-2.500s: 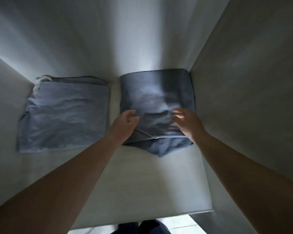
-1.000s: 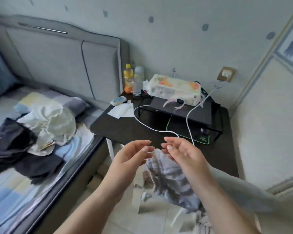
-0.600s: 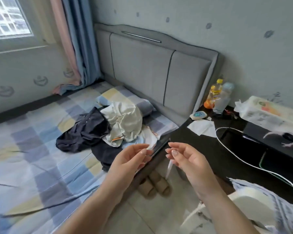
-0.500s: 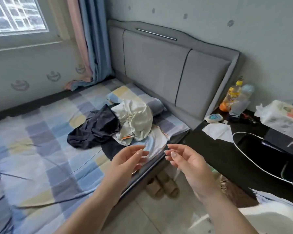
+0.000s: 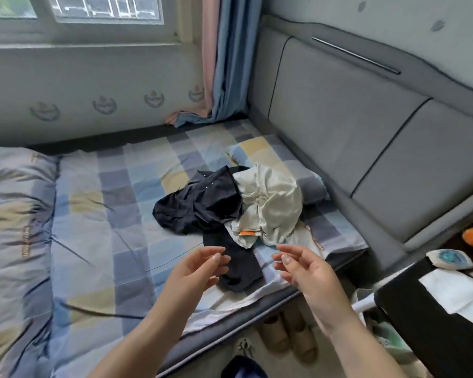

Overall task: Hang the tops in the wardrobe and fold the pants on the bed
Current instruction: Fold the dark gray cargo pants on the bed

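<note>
Evidently between garments; left hand (image 5: 200,268) and right hand (image 5: 303,268) raised over the bed (image 5: 99,214) edge, fingers loosely spread, holding nothing; remaining clothes heaped near the pillow (image 5: 311,186): dark garment (image 5: 200,205), pale garment (image 5: 271,205), touching; probably next: reaching forward, picking one, telling top from pants; no containers visible.
</note>
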